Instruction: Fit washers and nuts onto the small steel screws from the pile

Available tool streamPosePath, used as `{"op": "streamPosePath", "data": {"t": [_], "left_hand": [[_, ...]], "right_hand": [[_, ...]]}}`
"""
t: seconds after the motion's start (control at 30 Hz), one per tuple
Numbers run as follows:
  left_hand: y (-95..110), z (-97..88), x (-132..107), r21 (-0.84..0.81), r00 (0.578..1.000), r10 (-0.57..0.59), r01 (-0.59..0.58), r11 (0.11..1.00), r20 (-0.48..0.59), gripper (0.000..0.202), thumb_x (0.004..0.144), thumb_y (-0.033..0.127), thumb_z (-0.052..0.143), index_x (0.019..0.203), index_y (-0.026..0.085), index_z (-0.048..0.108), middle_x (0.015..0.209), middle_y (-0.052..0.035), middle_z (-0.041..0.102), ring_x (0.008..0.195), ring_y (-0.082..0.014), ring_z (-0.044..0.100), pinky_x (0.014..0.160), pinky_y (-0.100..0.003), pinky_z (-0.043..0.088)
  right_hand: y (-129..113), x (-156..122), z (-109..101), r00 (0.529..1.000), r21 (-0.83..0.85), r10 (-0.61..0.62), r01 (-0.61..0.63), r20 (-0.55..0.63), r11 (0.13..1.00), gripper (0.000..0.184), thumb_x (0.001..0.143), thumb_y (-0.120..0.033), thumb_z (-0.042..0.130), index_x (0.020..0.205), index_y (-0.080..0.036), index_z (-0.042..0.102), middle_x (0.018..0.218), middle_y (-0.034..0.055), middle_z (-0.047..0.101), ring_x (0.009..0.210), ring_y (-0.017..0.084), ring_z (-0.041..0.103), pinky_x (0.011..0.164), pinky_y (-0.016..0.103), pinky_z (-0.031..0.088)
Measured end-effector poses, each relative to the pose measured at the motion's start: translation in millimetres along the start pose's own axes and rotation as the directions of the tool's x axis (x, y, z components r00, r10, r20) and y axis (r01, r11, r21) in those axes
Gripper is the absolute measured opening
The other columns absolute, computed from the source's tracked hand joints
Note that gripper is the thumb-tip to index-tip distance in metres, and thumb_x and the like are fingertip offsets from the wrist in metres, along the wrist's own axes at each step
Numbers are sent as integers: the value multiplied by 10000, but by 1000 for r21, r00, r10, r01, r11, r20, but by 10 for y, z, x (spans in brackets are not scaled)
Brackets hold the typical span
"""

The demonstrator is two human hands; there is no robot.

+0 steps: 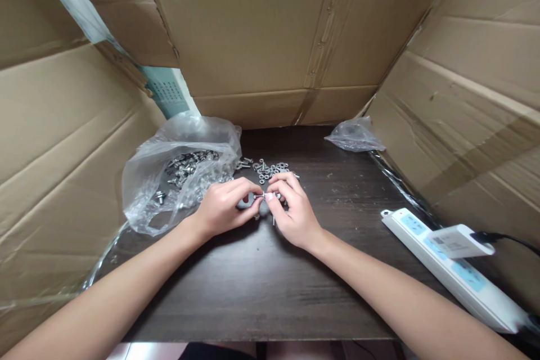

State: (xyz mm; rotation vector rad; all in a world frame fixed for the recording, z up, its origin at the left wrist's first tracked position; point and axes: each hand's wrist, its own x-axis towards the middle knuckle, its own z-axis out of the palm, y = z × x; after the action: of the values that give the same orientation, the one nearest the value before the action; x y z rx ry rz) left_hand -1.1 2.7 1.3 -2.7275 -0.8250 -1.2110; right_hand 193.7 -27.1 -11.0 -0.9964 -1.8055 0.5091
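Over the middle of the dark table, my left hand and my right hand meet fingertip to fingertip. Between them lies a small metal bolt, held roughly level, with a flat washer-like ring on it. My left thumb and forefinger pinch its left end; my right thumb and fingers close on the right end and hide part of it. Just beyond the fingers sits a loose pile of nuts and bolts. Another thin bolt shows below my right thumb. A red-and-grey item under my left fingers is mostly hidden.
An open clear plastic bag full of metal fasteners lies at the left. A crumpled plastic bag rests at the back right. Along the right stands a white power strip with a plugged-in adapter. Cardboard walls enclose the table.
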Motion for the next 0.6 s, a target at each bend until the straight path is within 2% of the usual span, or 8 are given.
{"op": "streamPosePath", "data": {"t": [0.23,0.6], "left_hand": [[-15,4,2,-17,1000,4,-4,1000,-4,89,957,228,617,948,170,684,776,-6,718,593,-92,629,583,-204,505],[-11,5,11,-6,1000,24,-24,1000,-16,67,947,199,616,929,170,674,766,-2,711,600,-93,630,570,-201,501]], "right_hand": [[-3,0,-6,1000,15,-14,14,3,1000,62,938,-179,517,935,-215,568,1078,93,574,957,228,591,806,400,515],[-16,0,5,1000,24,-20,20,2,1000,129,893,-136,519,977,-225,560,1059,86,575,972,232,581,795,390,510]]}}
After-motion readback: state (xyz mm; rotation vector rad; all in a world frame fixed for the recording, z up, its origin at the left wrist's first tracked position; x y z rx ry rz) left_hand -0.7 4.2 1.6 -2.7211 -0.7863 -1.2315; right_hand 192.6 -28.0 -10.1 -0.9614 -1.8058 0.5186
